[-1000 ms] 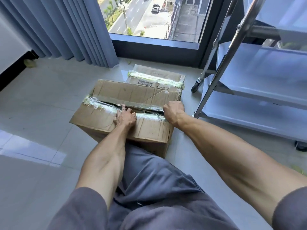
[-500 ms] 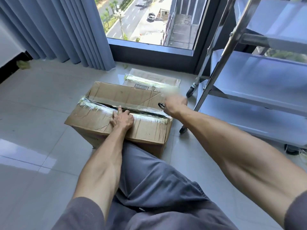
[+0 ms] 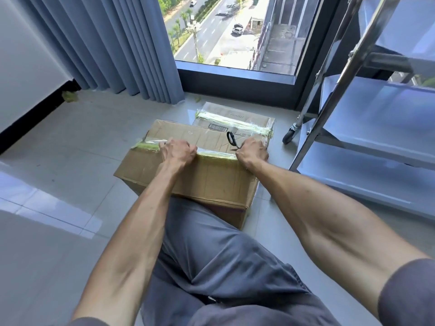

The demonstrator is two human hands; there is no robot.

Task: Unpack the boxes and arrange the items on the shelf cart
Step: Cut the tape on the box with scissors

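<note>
Two cardboard boxes sat on the pale tiled floor (image 3: 70,149) in front of me, the near box (image 3: 200,180) against my knee and the far box (image 3: 235,117) just behind it, touching or nearly so. My left hand (image 3: 177,151) had its fingers curled over the near edge of the taped seam on the near box, gripping the flap there. My right hand (image 3: 253,150) was closed around a pair of scissors (image 3: 231,140), whose black handle loop stuck up past my knuckles over the box top; the blades were hidden by my hand. Shiny clear tape (image 3: 211,152) with greenish edges ran along that seam. The far box carried a strip of the same tape, a barcode label (image 3: 217,127) and a printed number that was too blurred for me to read with any certainty. To my right stood the shelf cart (image 3: 376,142), a metal frame with pale blue shelves and a black caster wheel (image 3: 290,136) close to the far box. Ahead, grey curtains (image 3: 117,43) hung beside a dark-framed window (image 3: 235,78) that looked down onto a street with cars. My grey trousers (image 3: 223,255) filled the bottom of the view.
</note>
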